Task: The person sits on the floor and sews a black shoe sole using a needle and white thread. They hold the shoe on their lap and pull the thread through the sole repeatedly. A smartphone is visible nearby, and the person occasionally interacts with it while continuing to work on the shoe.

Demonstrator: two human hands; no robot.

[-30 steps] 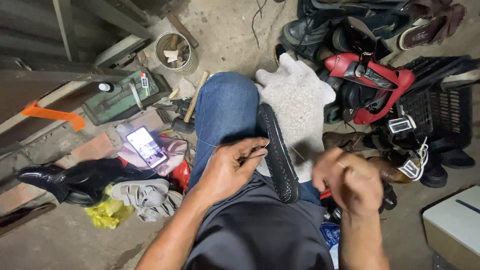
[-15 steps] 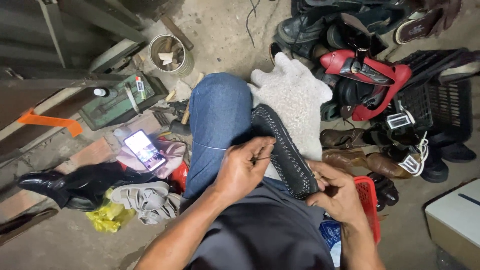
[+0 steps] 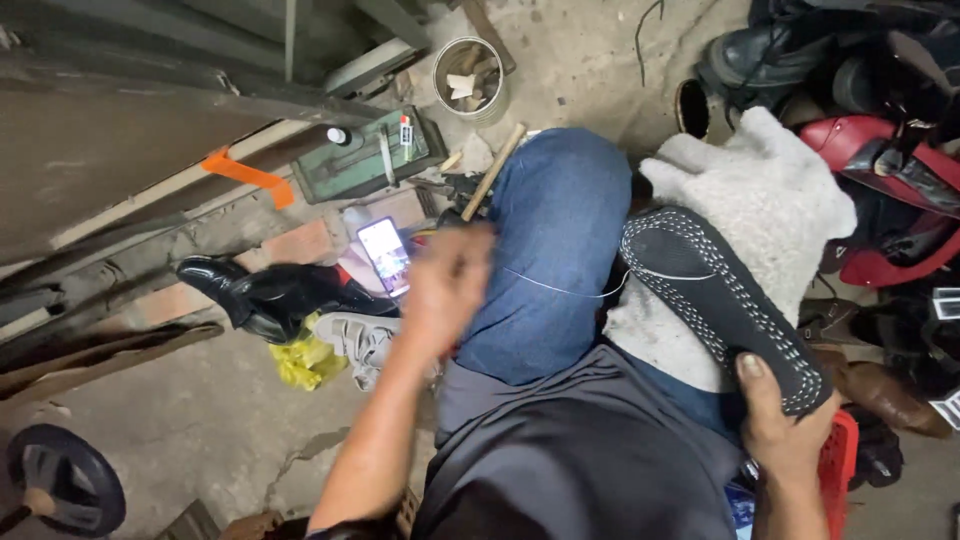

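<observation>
Shoe sole, one, black with white stitch dots, lay right of centre on a white fleece pad over the lap. Right hand gripped its lower end. Left hand, blurred, was closed, pulling one thread taut from the sole. One phone and one black dress shoe sat left.

Phone lies lit by your left knee, screen purple-white; small white tags far right.
</observation>
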